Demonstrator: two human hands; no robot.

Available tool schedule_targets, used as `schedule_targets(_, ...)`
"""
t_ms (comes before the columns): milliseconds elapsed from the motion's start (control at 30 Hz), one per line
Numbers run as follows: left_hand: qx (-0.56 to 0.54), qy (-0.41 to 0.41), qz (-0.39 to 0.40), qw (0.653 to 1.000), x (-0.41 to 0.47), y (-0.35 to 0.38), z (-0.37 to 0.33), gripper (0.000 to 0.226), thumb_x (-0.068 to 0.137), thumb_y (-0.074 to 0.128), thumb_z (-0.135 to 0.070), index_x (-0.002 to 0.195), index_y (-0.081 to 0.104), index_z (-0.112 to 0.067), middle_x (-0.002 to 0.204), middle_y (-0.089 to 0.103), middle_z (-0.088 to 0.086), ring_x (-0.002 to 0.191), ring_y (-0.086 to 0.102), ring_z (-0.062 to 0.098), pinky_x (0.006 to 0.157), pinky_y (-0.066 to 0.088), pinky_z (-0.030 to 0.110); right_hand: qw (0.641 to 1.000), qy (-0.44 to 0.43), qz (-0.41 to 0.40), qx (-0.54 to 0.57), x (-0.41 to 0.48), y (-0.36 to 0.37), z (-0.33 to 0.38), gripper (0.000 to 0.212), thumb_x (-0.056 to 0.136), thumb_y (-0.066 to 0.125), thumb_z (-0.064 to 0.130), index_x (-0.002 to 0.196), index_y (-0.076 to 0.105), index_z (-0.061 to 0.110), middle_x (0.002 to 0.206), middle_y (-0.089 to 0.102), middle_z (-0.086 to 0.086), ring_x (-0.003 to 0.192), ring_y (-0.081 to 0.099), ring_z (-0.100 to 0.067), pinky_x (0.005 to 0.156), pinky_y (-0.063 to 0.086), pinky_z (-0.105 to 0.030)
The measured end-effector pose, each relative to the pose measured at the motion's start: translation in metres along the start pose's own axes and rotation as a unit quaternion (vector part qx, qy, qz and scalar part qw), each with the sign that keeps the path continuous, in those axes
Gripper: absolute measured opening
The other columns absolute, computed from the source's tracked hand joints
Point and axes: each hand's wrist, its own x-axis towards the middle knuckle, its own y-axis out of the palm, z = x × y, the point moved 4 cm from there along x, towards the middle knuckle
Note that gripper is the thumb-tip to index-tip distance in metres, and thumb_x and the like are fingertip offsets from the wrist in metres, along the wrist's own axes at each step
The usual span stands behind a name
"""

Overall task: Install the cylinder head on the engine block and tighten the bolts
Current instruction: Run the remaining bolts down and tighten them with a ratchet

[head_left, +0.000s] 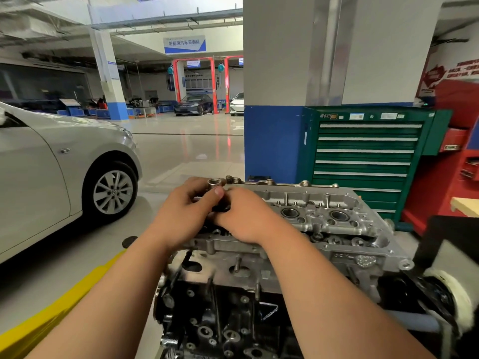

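The silver cylinder head (324,218) sits on top of the dark engine block (223,314) in the lower middle of the head view. Both my hands meet over the head's left end. My left hand (186,211) curls its fingers and thumb round a chrome socket (214,183) that stands upright with its open end up. My right hand (246,216) lies beside it with fingers curled down round the dark lower part of the same tool, which is mostly hidden. Any bolt under the hands is out of sight.
A silver car (59,172) stands close on the left, beside a yellow floor stripe (59,307). A green drawer cabinet (368,156) and a red tool cart (451,164) stand behind the engine. At the right is the engine stand (440,294).
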Motion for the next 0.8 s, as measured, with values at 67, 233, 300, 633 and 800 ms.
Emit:
schedule_targets(67, 0.025, -0.016, -0.004, 1.000, 0.0015, 0.0017, 0.0006, 0.024, 0.083, 0.072, -0.037, 0.101, 0.067, -0.021, 0.097, 0.069, 0.000, 0.090, 0.066, 0.012, 0.081, 0.053, 0.031, 1.000, 0.011, -0.011, 0.005, 0.0004, 0.0009, -0.0004, 0.016, 0.083, 0.064, 0.027, 0.096, 0.070, 0.019, 0.087, 0.069, -0.005, 0.077, 0.064, -0.021, 0.064, 0.052, -0.031)
schedule_targets(233, 0.074, 0.018, -0.102, 0.992, -0.0001, 0.0002, -0.0039, 0.029, 0.085, 0.072, -0.026, 0.072, 0.055, -0.006, 0.063, 0.057, 0.005, 0.051, 0.046, 0.005, 0.048, 0.036, 0.012, 1.000, 0.013, 0.001, 0.000, 0.0003, 0.0023, -0.0001, 0.023, 0.077, 0.062, 0.028, 0.100, 0.063, 0.026, 0.107, 0.058, -0.007, 0.104, 0.053, -0.026, 0.080, 0.051, -0.036)
schedule_targets(300, 0.058, 0.025, -0.077, 0.995, -0.0016, -0.0003, -0.0049, 0.016, 0.089, 0.067, -0.023, 0.080, 0.065, -0.011, 0.071, 0.065, -0.003, 0.061, 0.056, 0.006, 0.057, 0.043, 0.014, 1.000, 0.006, 0.015, 0.000, 0.0003, 0.0019, 0.0012, 0.027, 0.080, 0.060, 0.027, 0.107, 0.064, 0.024, 0.113, 0.057, -0.008, 0.111, 0.051, -0.028, 0.091, 0.050, -0.044)
schedule_targets(633, 0.072, 0.033, -0.130, 0.988, -0.0010, 0.0012, -0.0024, 0.025, 0.084, 0.073, -0.029, 0.074, 0.058, -0.011, 0.066, 0.061, -0.003, 0.054, 0.051, -0.001, 0.051, 0.038, 0.010, 1.000, 0.001, -0.011, -0.019, -0.0005, 0.0002, 0.0042, 0.013, 0.081, 0.060, 0.022, 0.092, 0.064, 0.017, 0.090, 0.065, -0.009, 0.081, 0.061, -0.024, 0.063, 0.051, -0.033)
schedule_targets(800, 0.051, 0.033, -0.074, 0.995, -0.0044, -0.0019, -0.0009, 0.016, 0.093, 0.062, -0.026, 0.082, 0.068, -0.016, 0.076, 0.067, -0.002, 0.063, 0.058, 0.004, 0.056, 0.044, 0.014, 1.000, 0.005, -0.006, -0.006, -0.0039, -0.0029, 0.0045, 0.013, 0.085, 0.062, 0.026, 0.085, 0.067, 0.014, 0.073, 0.066, -0.005, 0.058, 0.058, -0.017, 0.052, 0.047, -0.030)
